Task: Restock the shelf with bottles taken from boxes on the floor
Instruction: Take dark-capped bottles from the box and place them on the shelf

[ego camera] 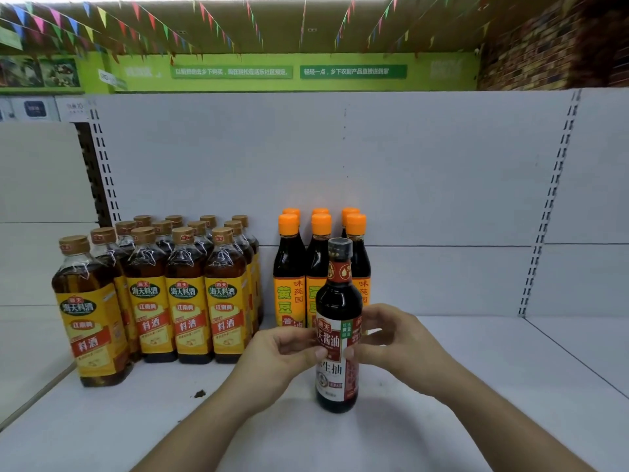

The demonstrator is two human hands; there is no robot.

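**Both grips on a soy sauce bottle at the shelf front**

The left grip (284,349) and right grip (394,338) meet from either side on one dark soy sauce bottle (338,301). Each is narrowed onto it, thumb and curled fingers pinching the label at mid-height. The bottle stands upright between them, black cap on top, and its base appears to rest on the white shelf (476,386).

Just behind the two grips stands a cluster of orange-capped soy sauce bottles (289,264) with yellow labels, in two rows. The held bottle overlaps the middle and right ones from this view.

Well off to the left of the left grip is a block of cooking wine bottles (183,294), amber with yellow labels and tan caps, several rows deep. One of them stands forward of the rest at the far left.

A small dark speck (199,393) lies on the shelf, near the left forearm. The white back panel (374,165) rises behind everything, and coloured bunting (136,15) hangs from the ceiling above it.
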